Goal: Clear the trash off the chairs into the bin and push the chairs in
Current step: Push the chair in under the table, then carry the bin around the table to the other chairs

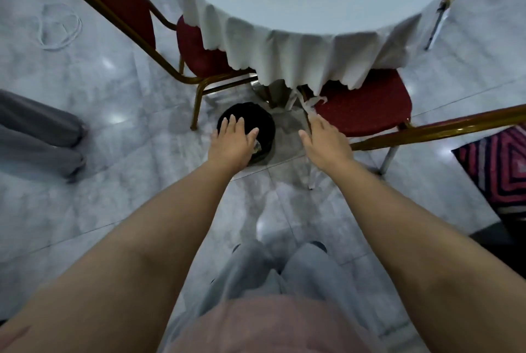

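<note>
A black round bin [256, 116] stands on the floor under the table edge, between two red chairs. My left hand [233, 143] hovers over the bin, open with its fingers spread; a bit of clear trash [258, 148] shows in the bin beside the thumb. A white crumpled strip of trash [311, 103] lies at the front corner of the right chair's red seat [367, 108]. My right hand [324, 142] reaches flat toward it, with the fingertips at the strip's lower end. The left chair [196, 48] has its seat partly under the tablecloth.
A round table with a hanging white cloth [299, 39] fills the top. The right chair's gold back rail [441, 129] crosses at my right. Another person's grey-trousered legs [37, 136] stand at the left. A white cord loop [59, 25] lies on the marble floor, and a patterned rug [501, 167] at the right.
</note>
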